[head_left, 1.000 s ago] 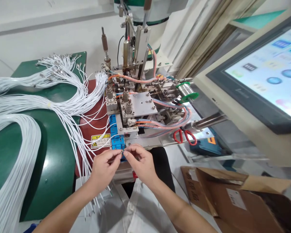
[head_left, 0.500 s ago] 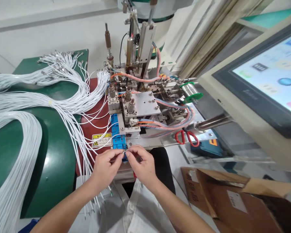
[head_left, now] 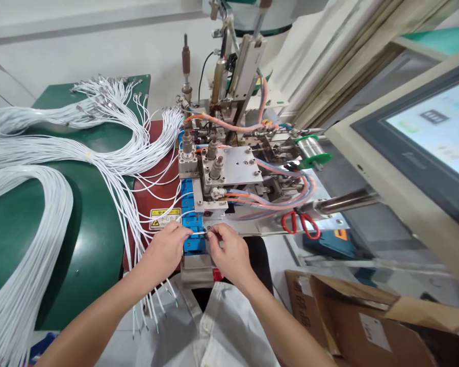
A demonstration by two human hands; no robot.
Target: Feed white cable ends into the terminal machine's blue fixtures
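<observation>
My left hand (head_left: pixel 167 248) is closed in a pinch on a white cable (head_left: pixel 198 233) near its end. Its short stretch lies level over the row of blue fixture blocks (head_left: pixel 194 245) at the machine's front edge. My right hand (head_left: pixel 230 252) pinches the tip of the same cable from the other side, thumb against forefinger; the fine wires there are hidden by the fingertips. Other white cables (head_left: pixel 187 213) run into the blue blocks farther back. A bundle of white cables (head_left: pixel 112 191) hangs over the table's front edge left of my left hand.
Behind my hands stands a metal machine (head_left: pixel 233 165) with air hoses and a solder wire spool (head_left: pixel 309 150). Red-handled scissors (head_left: pixel 300 224) lie right of it. A touchscreen (head_left: pixel 436 132) juts in from the right, above an open cardboard box (head_left: pixel 367 321). Cables cover much of the green table (head_left: pixel 87 244).
My hands have drawn apart, showing a white piece of cable between them, now over the blue blocks. The blocks' front end is uncovered. The whole view has shifted slightly.
</observation>
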